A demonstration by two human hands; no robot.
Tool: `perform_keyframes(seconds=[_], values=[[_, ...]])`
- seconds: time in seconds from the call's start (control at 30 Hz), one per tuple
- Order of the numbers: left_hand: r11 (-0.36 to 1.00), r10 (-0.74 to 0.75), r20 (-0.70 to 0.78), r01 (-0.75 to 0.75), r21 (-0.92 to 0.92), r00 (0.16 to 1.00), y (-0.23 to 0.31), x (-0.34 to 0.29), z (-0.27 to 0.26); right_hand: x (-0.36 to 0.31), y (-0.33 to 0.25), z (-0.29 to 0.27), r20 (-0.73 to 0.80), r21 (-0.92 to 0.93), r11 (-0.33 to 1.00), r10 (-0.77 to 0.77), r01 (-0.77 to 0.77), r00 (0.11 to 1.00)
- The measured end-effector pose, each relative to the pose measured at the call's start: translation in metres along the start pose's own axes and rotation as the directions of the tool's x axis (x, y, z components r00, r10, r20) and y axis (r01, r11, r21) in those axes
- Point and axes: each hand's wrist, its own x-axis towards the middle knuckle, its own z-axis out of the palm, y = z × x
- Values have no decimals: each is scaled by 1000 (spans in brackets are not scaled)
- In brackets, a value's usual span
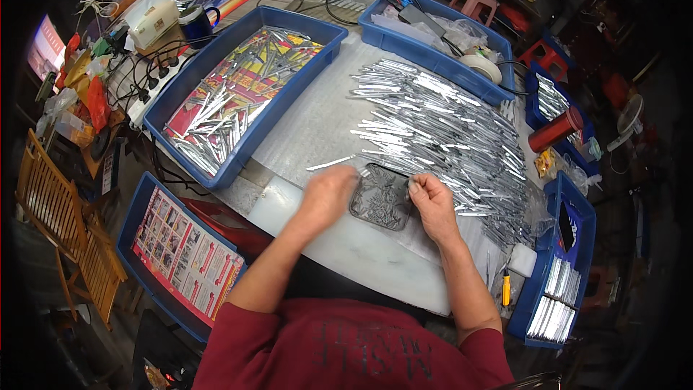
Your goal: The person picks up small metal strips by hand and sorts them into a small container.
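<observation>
A small dark tray (352, 209) with rounded corners lies in front of me, holding many tiny metal pieces (382, 206). My left hand (328, 193) is at its left side, smeared by motion, so its grip does not show. At the tray's right edge, the thumb and fingertips of my right hand (432, 202) are pinched together; whatever is between them is too small to make out. One slim silver metal strip (332, 162) rests just beyond my left hand. Beyond the tray and to the right spreads a large heap of similar metal strips (440, 130).
A blue bin (238, 162) of loose strips stands at the left, another blue bin (433, 61) with bags at the back. A yellow-handled screwdriver (506, 289) lies near a white block (521, 260) at right. The right-hand blue bin (534, 318) holds stacked strips. Black cables (151, 72) trail at left.
</observation>
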Motion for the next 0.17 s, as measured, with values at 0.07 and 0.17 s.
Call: perform_keyframes(seconds=[0.07,0.17], values=[[971,-120,-10,120,206,993,0,6,-18,2,4,-5,-15,22,999,-27,27,1000],[872,-280,67,225,434,958,-8,13,-30,-1,3,-9,-11,-6,1000,-2,2,1000]])
